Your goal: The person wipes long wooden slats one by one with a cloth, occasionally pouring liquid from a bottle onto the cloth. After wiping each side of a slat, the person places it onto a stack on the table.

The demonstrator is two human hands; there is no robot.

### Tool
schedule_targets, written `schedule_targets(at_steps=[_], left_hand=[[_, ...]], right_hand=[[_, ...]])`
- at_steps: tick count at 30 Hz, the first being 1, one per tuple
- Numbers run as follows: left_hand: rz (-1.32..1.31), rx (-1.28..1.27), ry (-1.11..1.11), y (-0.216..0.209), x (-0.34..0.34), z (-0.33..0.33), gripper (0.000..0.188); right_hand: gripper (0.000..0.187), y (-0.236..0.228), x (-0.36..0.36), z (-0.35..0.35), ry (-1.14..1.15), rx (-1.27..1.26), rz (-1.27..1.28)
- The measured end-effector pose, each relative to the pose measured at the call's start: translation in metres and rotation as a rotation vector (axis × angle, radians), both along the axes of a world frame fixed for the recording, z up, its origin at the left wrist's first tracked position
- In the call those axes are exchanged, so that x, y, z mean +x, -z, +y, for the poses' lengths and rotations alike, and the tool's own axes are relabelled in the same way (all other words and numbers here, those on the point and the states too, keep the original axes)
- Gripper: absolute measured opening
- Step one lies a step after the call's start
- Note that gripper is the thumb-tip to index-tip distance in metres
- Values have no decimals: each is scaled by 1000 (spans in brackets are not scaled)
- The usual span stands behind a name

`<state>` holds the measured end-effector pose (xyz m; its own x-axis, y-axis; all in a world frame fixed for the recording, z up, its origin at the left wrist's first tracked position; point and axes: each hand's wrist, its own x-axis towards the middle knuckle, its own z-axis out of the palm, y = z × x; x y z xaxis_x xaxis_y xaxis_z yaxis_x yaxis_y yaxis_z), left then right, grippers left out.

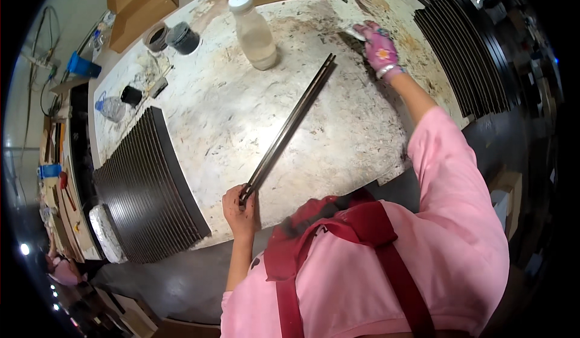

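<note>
My left hand [240, 208] grips the near end of two long dark narrow strips [290, 126] that lie side by side across the stained white table [338, 144], slanting away to the right. My right hand [379, 46], in a pink patterned glove, reaches to the far right of the table and holds a small pale object [356, 32], perhaps a brush or cloth; what it is stays unclear. A plastic bottle with a white cap [254, 32] stands just beyond the strips' far end.
A row of several dark strips [148, 187] covers the table's left side, another row [462, 60] lies at the right. A tape roll [157, 35], a dark pot [182, 37], a small clear bottle [112, 107] and cardboard boxes [142, 2] sit at the far left.
</note>
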<state>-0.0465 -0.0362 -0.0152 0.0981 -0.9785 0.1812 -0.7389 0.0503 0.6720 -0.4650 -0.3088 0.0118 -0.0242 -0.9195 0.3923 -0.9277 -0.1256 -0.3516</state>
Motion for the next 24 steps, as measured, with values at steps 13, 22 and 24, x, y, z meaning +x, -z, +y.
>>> schedule_targets(at_steps=[13,22,24], left_hand=[[88,59,-29,21,20,13,22],[503,205,-83,-11,10,4,36],[839,442,-228,-23,5,9,42]], right_hand=[[37,20,216,169,-815,15,342],[50,19,3,-4,-122,155,-172],[50,-2,15,13,-197,53,-301]])
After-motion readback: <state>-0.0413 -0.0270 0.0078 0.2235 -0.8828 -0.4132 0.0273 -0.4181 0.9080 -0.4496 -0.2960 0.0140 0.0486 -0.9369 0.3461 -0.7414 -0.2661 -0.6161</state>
